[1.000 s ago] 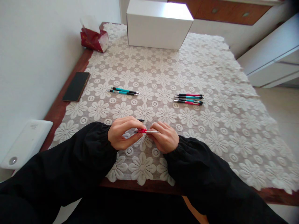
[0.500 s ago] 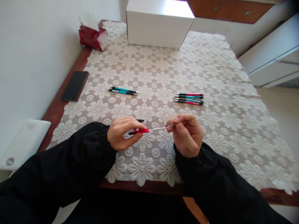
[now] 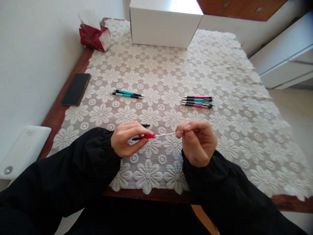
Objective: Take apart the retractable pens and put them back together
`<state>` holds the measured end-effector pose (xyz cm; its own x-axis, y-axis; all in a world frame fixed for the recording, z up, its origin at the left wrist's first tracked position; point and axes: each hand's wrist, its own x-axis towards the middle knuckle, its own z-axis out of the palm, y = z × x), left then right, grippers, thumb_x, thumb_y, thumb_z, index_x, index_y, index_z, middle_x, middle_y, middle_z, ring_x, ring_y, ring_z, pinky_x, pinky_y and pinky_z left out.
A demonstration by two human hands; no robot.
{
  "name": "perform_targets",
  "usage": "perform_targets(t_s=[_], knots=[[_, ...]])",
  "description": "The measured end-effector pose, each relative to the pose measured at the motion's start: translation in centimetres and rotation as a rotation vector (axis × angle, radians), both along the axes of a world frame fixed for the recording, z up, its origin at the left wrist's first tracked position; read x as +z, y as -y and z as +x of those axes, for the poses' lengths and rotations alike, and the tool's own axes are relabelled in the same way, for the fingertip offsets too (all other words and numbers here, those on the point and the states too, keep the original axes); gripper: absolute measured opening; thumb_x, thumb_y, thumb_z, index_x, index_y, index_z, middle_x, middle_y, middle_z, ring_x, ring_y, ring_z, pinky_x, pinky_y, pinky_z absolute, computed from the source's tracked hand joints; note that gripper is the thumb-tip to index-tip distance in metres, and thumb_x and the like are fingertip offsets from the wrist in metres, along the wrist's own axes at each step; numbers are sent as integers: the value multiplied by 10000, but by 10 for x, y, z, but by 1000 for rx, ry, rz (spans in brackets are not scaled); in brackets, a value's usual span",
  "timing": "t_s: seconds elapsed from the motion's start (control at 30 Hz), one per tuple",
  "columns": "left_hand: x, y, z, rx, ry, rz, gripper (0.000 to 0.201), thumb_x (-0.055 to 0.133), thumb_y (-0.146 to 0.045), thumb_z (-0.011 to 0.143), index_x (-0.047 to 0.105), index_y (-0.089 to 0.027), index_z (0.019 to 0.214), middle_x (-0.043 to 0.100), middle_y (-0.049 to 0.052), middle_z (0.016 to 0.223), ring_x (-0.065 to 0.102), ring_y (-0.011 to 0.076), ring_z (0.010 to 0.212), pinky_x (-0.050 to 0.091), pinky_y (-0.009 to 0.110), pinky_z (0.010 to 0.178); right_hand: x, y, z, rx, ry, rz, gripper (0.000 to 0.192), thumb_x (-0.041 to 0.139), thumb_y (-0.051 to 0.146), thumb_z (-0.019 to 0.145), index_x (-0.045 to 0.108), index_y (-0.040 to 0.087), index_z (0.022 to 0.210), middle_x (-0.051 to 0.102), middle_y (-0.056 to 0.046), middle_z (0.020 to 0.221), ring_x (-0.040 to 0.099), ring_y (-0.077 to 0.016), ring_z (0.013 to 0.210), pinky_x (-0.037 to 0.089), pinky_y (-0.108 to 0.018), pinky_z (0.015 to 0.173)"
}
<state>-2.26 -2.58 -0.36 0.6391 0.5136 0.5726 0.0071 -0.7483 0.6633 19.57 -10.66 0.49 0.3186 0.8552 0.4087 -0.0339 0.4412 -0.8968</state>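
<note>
My left hand (image 3: 127, 140) pinches a red and black pen barrel (image 3: 144, 137) just above the lace tablecloth (image 3: 171, 75). My right hand (image 3: 198, 142) grips the tip end of a thin white refill (image 3: 165, 134) that sticks out of the barrel toward the right. A small black pen part (image 3: 146, 125) lies on the cloth just behind my left fingers. Two teal pens (image 3: 127, 94) lie farther back on the left. Several red and teal pens (image 3: 197, 101) lie in a row on the right.
A black phone (image 3: 75, 88) lies on the bare wood at the table's left edge. A white box (image 3: 163, 23) and a red tissue pack (image 3: 94, 31) stand at the far end. A white device (image 3: 22, 147) sits at the near left corner.
My right hand has moved right, away from my left, drawing the white refill out of the red barrel. The left hand has stayed in place.
</note>
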Motion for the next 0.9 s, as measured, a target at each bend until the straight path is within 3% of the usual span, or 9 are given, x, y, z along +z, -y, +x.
perform_targets(t_s=[0.27,0.9], knots=[[3,1,1,6,-17,3,176,684,-103,897,712,-163,1060,777,65,898,653,124,707,552,248,670,-2,0,0,72,30,5,45,666,278,963,680,237,976,655,-3,788,643,-146,675,536,-281,590],[0,0,0,1,-26,4,175,676,-132,910,716,-174,1074,778,62,904,655,124,701,551,245,665,-9,3,-1,82,88,-54,42,667,264,969,670,236,1000,683,-8,851,679,-148,713,580,-298,648]])
